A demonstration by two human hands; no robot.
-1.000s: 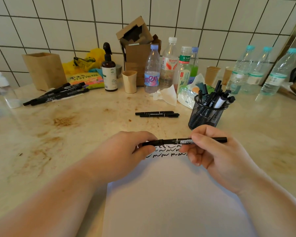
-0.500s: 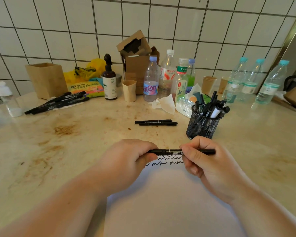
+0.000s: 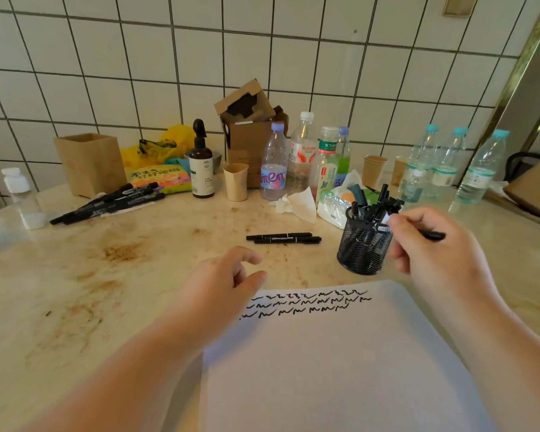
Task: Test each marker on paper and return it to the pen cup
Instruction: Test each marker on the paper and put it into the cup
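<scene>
My right hand [image 3: 434, 247] grips a thin black marker [image 3: 430, 234], held level right beside the rim of the black mesh pen cup [image 3: 363, 251]. Several markers stand in that cup. My left hand [image 3: 222, 282] hovers with loosely curled fingers and holds nothing, just above the top left corner of the white paper [image 3: 340, 363]. Three rows of black squiggles [image 3: 306, 302] run along the paper's top edge. Two thin black markers [image 3: 282, 237] lie side by side on the counter beyond my left hand.
Several thicker black markers [image 3: 106, 202] lie at the far left by a wooden box [image 3: 89, 163]. Bottles [image 3: 303, 157], paper cups [image 3: 236, 180], a cardboard box [image 3: 247, 129], a tissue [image 3: 296, 202] and water bottles [image 3: 449, 163] line the tiled wall.
My left hand has let go of the marker and drawn back. My right hand has carried the marker up and right from over the paper to the pen cup.
</scene>
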